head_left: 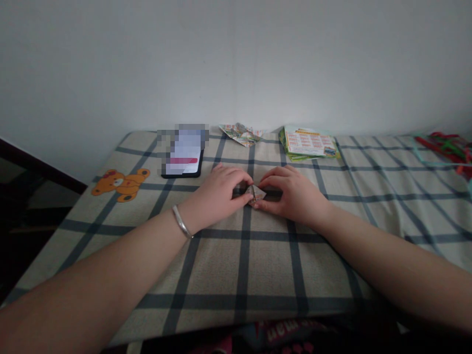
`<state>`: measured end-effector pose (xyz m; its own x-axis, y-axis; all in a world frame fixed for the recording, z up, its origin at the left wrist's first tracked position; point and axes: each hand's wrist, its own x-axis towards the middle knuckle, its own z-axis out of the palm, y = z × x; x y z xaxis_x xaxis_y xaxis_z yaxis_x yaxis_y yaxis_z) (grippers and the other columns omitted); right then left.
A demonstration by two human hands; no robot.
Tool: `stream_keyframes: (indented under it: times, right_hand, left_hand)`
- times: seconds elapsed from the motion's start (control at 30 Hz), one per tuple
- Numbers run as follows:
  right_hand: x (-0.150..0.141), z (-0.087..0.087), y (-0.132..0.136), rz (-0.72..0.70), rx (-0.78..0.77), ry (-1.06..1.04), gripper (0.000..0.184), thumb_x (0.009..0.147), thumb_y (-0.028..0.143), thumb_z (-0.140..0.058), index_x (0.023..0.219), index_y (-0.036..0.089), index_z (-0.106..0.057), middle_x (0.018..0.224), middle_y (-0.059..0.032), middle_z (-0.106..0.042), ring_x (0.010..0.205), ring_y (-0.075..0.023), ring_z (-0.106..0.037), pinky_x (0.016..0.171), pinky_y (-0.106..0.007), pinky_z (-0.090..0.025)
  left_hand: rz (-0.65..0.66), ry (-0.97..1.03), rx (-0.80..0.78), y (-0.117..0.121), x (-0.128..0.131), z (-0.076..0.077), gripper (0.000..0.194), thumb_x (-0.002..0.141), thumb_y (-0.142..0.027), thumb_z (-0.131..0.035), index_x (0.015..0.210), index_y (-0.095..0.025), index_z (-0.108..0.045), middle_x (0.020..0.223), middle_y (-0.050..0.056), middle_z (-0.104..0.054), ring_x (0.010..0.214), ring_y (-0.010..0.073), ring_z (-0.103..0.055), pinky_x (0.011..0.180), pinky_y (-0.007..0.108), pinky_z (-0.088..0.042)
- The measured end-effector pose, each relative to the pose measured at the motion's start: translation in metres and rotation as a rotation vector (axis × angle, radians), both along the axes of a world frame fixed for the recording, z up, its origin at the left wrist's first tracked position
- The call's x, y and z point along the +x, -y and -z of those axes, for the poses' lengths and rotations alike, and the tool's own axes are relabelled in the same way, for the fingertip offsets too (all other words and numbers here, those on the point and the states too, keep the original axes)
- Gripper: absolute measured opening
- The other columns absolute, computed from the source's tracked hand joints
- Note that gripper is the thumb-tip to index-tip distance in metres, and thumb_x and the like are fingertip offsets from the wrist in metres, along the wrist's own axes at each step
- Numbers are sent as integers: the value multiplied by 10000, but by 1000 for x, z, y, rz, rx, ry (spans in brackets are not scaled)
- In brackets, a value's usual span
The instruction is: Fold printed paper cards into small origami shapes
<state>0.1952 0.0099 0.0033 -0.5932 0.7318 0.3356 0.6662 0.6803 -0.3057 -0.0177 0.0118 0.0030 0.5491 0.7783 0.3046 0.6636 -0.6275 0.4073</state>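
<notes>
A small piece of folded printed paper (255, 193) is pinched between my two hands, just above or on the checked tablecloth (265, 265). My left hand (224, 189) grips its left side with thumb and curled fingers. From the other side, my right hand (289, 194) holds the right part, thumb low and fingertips over the top. The fingers cover part of the paper's shape. A silver bangle (182, 221) circles my left wrist.
Beyond my left hand lies a phone (182, 157) with a lit, partly blurred screen. Crumpled printed paper (243, 133) and a stack of printed sheets (309, 143) lie near the wall (236, 64). A clear container of colourful items (448, 147) stands far right. A bear picture (121, 184) marks the cloth.
</notes>
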Motion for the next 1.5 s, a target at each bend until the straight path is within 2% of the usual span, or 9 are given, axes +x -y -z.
stream_keyframes:
  times: [0.1, 0.23, 0.43, 0.53, 0.63, 0.77, 1.03, 1.33, 1.5]
  right_hand:
    - [-1, -1, 3, -1, -33, 11, 330, 803, 499, -678, 895, 184, -706, 935, -77, -649, 882, -213, -590, 815, -348, -456]
    - [-5, -4, 7, -50, -61, 6, 248, 831, 420, -658, 847, 174, -686, 865, -61, -617, 836, -188, -564, 759, -311, -433]
    - [-10, -6, 9, -35, -42, 32, 212, 832, 353, -629, 716, 175, -612, 720, -23, -573, 720, -159, -520, 658, -283, -373]
    - [-9, -4, 8, -25, -23, 0, 141, 814, 295, -624, 740, 176, -608, 731, -20, -584, 715, -154, -519, 657, -276, -365]
    - [-8, -3, 7, 16, -21, -47, 57, 781, 235, -621, 790, 179, -614, 721, -7, -598, 699, -149, -528, 665, -274, -367]
    - [-7, -4, 8, 63, -32, -86, 48, 769, 209, -612, 809, 181, -610, 729, -8, -612, 683, -147, -541, 651, -269, -372]
    - [-5, -1, 5, 38, 40, -188, 48, 787, 202, -624, 825, 182, -603, 735, 1, -591, 675, -130, -529, 625, -244, -378]
    - [-5, -1, 4, -6, 53, -96, 28, 851, 207, -586, 866, 183, -592, 768, -19, -595, 715, -154, -526, 668, -268, -387]
    - [-5, -3, 4, -16, 63, -17, 54, 872, 220, -572, 878, 172, -597, 785, -36, -611, 744, -170, -538, 684, -278, -388]
  left_hand:
    - [-6, 68, -51, -1, 1, -2, 144, 820, -245, -651, 934, -169, -605, 961, 43, -681, 957, 207, -625, 1014, 491, -406]
    - [-22, 137, -100, 2, 3, -5, 125, 806, -259, -669, 881, -183, -602, 857, 0, -678, 829, 163, -639, 1054, 515, -367]
    - [11, 208, -96, 6, 6, -6, 97, 809, -230, -663, 860, -198, -587, 847, -23, -656, 841, 152, -628, 1120, 543, -284]
    - [33, 229, -39, 6, 6, -3, 99, 816, -216, -655, 855, -201, -565, 855, -38, -641, 865, 141, -618, 1153, 535, -228]
    - [14, 264, 1, 6, 5, -2, 106, 817, -210, -652, 861, -201, -556, 865, -40, -633, 891, 142, -615, 1150, 513, -251]
    - [9, 292, 13, 6, 3, -3, 109, 818, -214, -656, 878, -204, -565, 857, -49, -635, 876, 136, -622, 1156, 499, -250]
    - [32, 258, 65, 4, 1, -5, 48, 850, -234, -621, 892, -216, -606, 871, -51, -675, 851, 131, -630, 1145, 492, -267]
    - [61, 102, 193, 4, 0, -7, 134, 897, -331, -586, 871, -207, -630, 885, -13, -699, 895, 159, -634, 1118, 480, -301]
    - [72, 8, 248, 8, 2, -10, 141, 907, -286, -550, 826, -194, -619, 847, -6, -682, 856, 158, -620, 1119, 459, -302]
